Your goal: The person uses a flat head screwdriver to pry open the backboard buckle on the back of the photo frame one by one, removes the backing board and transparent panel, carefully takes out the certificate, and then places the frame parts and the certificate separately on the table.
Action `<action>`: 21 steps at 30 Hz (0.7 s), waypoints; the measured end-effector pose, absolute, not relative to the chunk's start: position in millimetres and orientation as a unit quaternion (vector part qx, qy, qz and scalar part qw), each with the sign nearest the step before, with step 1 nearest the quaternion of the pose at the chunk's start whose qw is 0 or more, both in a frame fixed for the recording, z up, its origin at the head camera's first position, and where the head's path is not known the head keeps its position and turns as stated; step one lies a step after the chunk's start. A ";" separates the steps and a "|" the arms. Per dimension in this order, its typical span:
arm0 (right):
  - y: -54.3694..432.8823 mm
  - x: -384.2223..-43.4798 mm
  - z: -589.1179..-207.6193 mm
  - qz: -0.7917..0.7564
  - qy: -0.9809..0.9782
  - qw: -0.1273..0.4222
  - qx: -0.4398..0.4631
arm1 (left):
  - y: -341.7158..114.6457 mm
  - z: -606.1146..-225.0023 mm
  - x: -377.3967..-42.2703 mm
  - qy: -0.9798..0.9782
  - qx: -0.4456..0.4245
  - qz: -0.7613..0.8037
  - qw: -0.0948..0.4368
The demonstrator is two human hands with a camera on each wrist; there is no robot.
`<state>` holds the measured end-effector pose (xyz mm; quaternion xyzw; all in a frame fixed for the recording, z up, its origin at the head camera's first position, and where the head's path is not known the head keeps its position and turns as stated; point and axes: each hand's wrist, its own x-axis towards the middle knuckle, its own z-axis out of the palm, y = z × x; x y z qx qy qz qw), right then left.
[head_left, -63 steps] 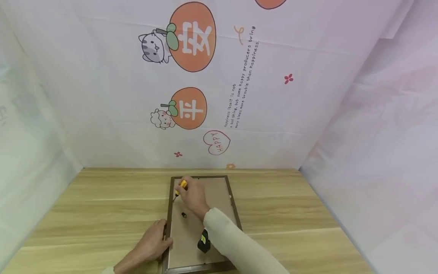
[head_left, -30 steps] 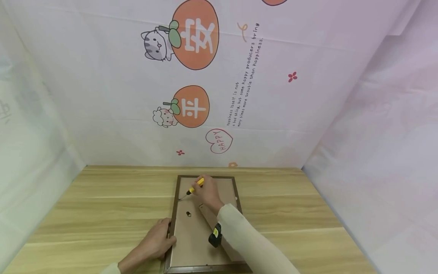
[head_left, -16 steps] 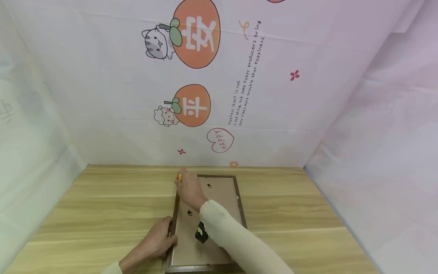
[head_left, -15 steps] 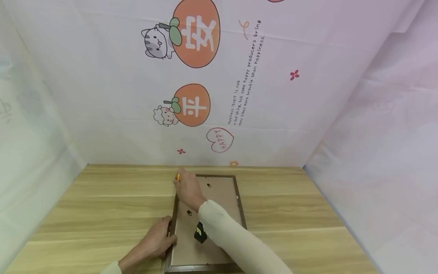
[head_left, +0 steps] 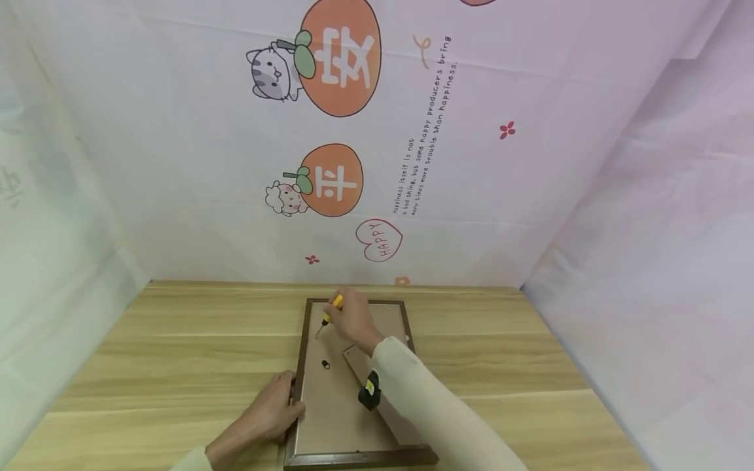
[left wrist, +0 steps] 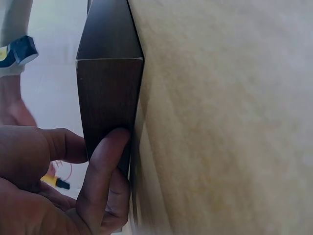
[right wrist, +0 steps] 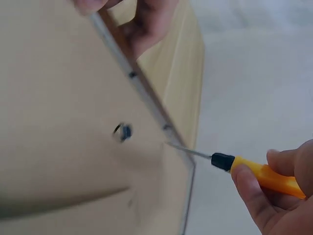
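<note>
A picture frame [head_left: 321, 461] with a brown border lies on the wooden table, its beige backing board [head_left: 326, 418] facing up. My left hand [head_left: 272, 411] grips the frame's left side; in the left wrist view, thumb and fingers pinch the dark border [left wrist: 107, 93]. Above the upper left of the board, my right hand [head_left: 353, 319] holds a yellow and black screwdriver [right wrist: 266, 177]. Its thin shaft points down toward the left border, close to a small dark tab [right wrist: 167, 127]. Whether the tip touches the board, I cannot tell.
A small black hanging ring [head_left: 326, 364] is fixed on the board. Partly under my right forearm, a beige stand leg [head_left: 357, 364] slants across it. Printed white cloth [head_left: 235, 248] rises behind the table [head_left: 194, 353], with pale sheets on both sides.
Half a second ago my right hand covered the frame's upper left corner; it has since moved right with the screwdriver, uncovering that corner. My left hand keeps its hold on the frame.
</note>
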<state>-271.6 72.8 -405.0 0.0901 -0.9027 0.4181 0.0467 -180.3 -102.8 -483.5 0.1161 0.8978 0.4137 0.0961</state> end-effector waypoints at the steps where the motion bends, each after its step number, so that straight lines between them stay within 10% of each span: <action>1: 77.2 -271.8 -406.7 0.421 -0.902 0.042 0.087 | -103.1 -483.5 -180.0 0.897 0.115 0.416 0.095; 21: 129.5 -259.9 -423.6 0.143 -0.975 0.013 0.169 | -102.9 -483.5 -175.4 0.883 0.114 0.446 0.092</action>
